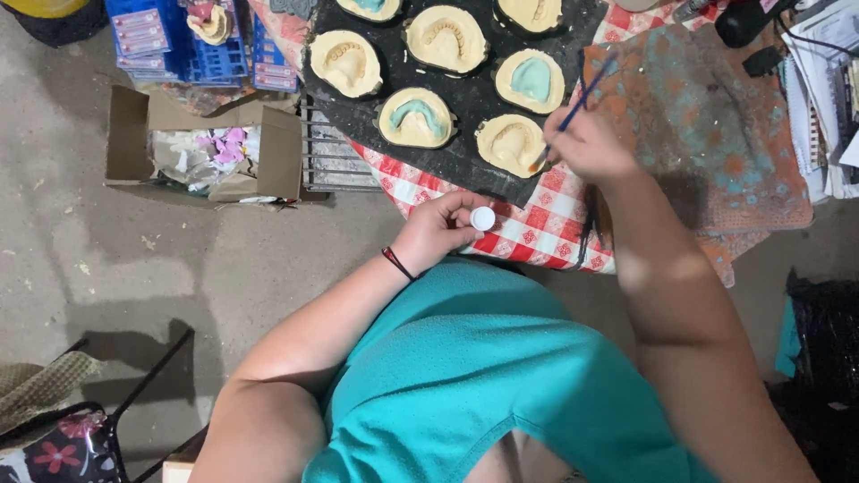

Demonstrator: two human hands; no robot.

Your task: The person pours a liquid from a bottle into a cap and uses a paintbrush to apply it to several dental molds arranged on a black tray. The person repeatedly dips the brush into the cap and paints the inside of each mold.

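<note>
My right hand [591,143] grips a thin blue-handled brush [582,100], its tip touching the nearest cream dental cast [510,143]. Several such casts lie on a black mat [465,161]; two of them, a cast [414,117] on the left and a cast [531,80] farther back, have teal centres. My left hand [438,228] holds a small round white cap-like container [482,218] at the table's near edge, over the red-and-white checked cloth [528,228].
A stained orange-and-teal cloth [716,134] lies right of the mat. On the concrete floor to the left stand an open cardboard box [210,152], blue crates [188,45] and a wire rack [331,152]. Papers [823,98] are stacked at the far right.
</note>
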